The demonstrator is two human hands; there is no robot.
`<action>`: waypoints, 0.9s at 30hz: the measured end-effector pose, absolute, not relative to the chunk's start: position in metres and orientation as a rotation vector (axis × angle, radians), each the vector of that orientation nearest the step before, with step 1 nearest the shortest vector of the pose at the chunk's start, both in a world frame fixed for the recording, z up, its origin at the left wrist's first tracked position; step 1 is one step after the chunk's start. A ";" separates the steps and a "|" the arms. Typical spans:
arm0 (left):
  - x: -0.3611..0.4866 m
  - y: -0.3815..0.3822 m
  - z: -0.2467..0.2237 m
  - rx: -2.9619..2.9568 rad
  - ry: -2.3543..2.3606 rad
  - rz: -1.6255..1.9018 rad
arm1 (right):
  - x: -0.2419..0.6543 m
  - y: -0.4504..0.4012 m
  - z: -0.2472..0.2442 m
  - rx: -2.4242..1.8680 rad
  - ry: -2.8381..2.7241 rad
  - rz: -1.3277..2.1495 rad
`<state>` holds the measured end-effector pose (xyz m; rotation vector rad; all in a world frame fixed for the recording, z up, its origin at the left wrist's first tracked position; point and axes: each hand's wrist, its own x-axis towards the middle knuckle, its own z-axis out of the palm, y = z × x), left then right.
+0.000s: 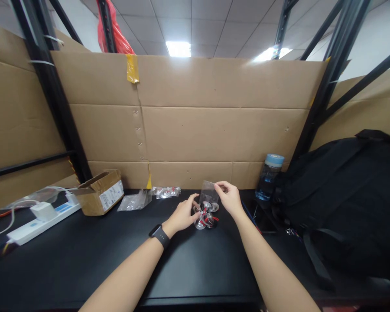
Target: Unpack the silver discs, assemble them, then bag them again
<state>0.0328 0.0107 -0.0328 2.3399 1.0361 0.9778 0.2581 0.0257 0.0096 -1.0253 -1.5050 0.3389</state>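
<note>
Near the middle of the black surface, a small pile of round, shiny silver pieces with red bits sits between two bare hands. The left hand is at the left side of the pile. Its fingers are bent and spread apart, with a gap between them and the thumb. The thumb is right by the pieces, but it is hard to tell if it touches them. A black watch is on the left wrist.

The right hand is up above the right side of the pile. Its fingers are closed in a pinch on the top right corner of a small clear plastic bag. The bag stands up just behind the pile, and its low part is hidden by the shiny pieces. It is hard to see if any piece is inside it.

Off to the left lie a flat clear plastic wrapper and a clear pack with shiny things in it. Next come an open brown cardboard box with a white label and a long white power strip. To the right are a see-through bottle with a blue lid and a big black backpack. A tall brown cardboard wall is at the back.
</note>
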 end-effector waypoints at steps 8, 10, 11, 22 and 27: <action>0.032 0.015 -0.032 2.268 1.048 1.128 | 0.254 0.020 0.017 -0.902 -1.327 0.519; 0.031 0.018 -0.029 2.129 1.034 1.229 | 0.252 0.019 0.019 -0.859 -1.337 0.652; 0.031 0.019 -0.027 2.033 1.005 1.257 | 0.251 0.018 0.019 -0.843 -1.351 0.725; 0.038 0.016 -0.017 1.617 0.755 1.201 | 0.236 0.009 0.013 -0.842 -1.528 1.078; 0.032 0.020 -0.014 1.591 0.803 1.328 | 0.236 0.008 0.007 -0.837 -1.602 1.130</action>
